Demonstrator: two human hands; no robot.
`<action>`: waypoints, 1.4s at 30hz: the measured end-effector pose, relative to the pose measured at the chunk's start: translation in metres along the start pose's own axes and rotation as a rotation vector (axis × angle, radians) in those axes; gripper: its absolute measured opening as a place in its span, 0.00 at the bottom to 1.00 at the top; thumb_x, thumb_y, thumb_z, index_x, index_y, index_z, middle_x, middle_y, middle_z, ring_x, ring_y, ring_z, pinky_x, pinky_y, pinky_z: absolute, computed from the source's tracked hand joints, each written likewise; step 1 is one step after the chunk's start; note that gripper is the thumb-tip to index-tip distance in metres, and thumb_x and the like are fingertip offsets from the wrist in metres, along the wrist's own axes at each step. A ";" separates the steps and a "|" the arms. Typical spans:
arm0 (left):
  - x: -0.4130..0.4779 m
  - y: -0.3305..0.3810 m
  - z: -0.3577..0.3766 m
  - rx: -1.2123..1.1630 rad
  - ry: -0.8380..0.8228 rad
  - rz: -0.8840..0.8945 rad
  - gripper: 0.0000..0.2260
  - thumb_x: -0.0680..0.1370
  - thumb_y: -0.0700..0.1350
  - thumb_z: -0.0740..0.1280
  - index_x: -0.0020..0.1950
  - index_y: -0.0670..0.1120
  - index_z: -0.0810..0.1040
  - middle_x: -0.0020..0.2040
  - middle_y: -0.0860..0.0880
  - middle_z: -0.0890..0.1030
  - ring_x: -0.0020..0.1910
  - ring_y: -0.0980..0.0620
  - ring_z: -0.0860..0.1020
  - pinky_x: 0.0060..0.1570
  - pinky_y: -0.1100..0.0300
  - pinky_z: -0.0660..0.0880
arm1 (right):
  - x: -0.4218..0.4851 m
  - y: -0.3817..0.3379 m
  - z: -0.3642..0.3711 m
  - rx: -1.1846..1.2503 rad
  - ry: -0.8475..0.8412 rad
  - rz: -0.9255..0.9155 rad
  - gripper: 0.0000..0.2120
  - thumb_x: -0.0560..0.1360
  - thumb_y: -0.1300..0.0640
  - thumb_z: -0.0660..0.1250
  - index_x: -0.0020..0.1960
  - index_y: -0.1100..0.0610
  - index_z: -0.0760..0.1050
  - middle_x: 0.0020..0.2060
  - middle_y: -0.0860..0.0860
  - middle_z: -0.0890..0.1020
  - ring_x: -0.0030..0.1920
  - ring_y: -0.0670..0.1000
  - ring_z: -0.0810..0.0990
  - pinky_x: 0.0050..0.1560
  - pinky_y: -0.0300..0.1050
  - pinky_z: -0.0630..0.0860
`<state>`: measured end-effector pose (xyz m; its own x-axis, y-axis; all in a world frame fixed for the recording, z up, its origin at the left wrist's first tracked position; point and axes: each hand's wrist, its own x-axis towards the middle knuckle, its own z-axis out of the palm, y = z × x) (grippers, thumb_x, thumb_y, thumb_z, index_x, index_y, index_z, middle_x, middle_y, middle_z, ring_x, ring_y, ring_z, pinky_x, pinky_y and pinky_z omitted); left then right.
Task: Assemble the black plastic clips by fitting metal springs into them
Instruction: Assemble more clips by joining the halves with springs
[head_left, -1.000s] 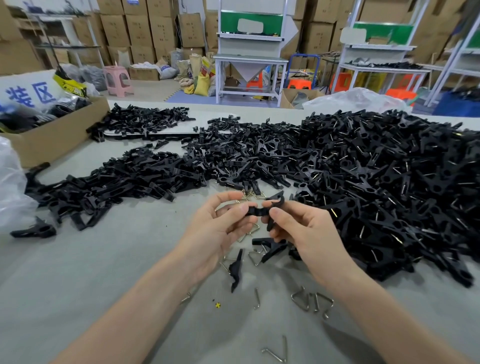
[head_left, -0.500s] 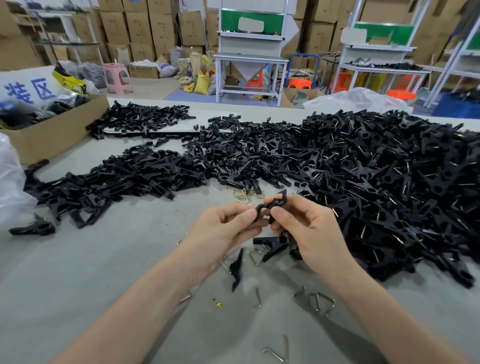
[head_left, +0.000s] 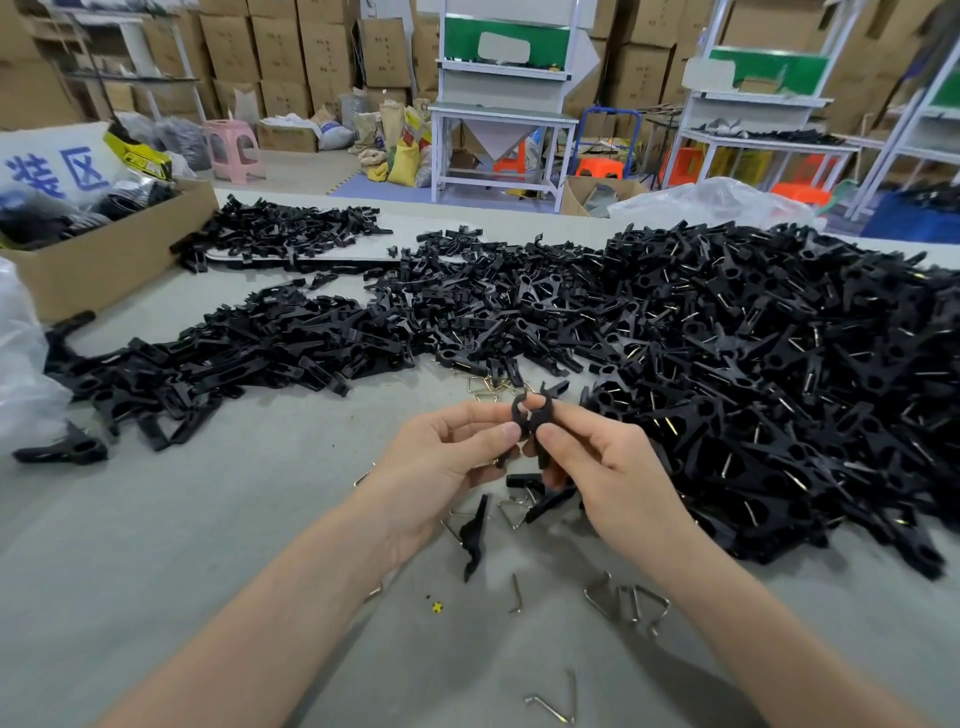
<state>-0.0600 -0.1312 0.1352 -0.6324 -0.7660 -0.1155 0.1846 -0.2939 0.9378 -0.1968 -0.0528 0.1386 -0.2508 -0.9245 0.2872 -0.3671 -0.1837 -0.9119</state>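
Observation:
Both my hands hold two black clip halves (head_left: 531, 415) pressed together upright above the grey table (head_left: 208, 519). My left hand (head_left: 441, 462) pinches the left half with thumb and fingers. My right hand (head_left: 602, 467) pinches the right half. Whether a spring sits between the halves I cannot tell. Loose metal springs (head_left: 626, 603) lie on the table below my hands, and several more springs (head_left: 488, 385) lie just beyond them. A single black clip half (head_left: 475, 538) lies under my left hand.
A big heap of assembled black clips (head_left: 779, 374) fills the right side. Piles of unassembled clip halves (head_left: 234, 358) spread across the left and middle. A cardboard box (head_left: 104, 249) stands at the far left, a clear plastic bag (head_left: 21, 364) at the left edge.
The two clip halves have turned from lying sideways between my fingers to standing upright, pressed together. Both hands rose slightly and came closer together.

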 end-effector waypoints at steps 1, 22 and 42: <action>0.000 0.000 0.000 0.000 0.005 -0.009 0.11 0.66 0.42 0.71 0.48 0.45 0.82 0.43 0.47 0.85 0.40 0.57 0.82 0.38 0.67 0.76 | 0.000 0.000 0.000 -0.010 -0.013 0.005 0.18 0.79 0.63 0.61 0.51 0.39 0.77 0.32 0.42 0.79 0.30 0.40 0.74 0.35 0.31 0.72; -0.004 0.009 -0.003 -0.110 -0.129 -0.095 0.16 0.65 0.39 0.71 0.53 0.43 0.81 0.43 0.46 0.84 0.39 0.54 0.82 0.38 0.68 0.77 | 0.004 -0.001 -0.011 0.407 -0.113 0.205 0.07 0.70 0.57 0.68 0.43 0.62 0.76 0.32 0.56 0.82 0.28 0.49 0.76 0.29 0.38 0.73; 0.007 0.002 -0.005 -0.210 0.041 0.105 0.05 0.65 0.40 0.71 0.39 0.46 0.79 0.35 0.49 0.80 0.32 0.56 0.79 0.37 0.67 0.79 | -0.015 -0.025 -0.036 -0.771 -0.732 0.308 0.11 0.65 0.60 0.77 0.43 0.55 0.77 0.38 0.51 0.82 0.36 0.49 0.80 0.34 0.40 0.76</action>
<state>-0.0606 -0.1404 0.1347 -0.5711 -0.8200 -0.0378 0.4029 -0.3201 0.8574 -0.2163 -0.0226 0.1674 0.0698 -0.9159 -0.3954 -0.9036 0.1099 -0.4141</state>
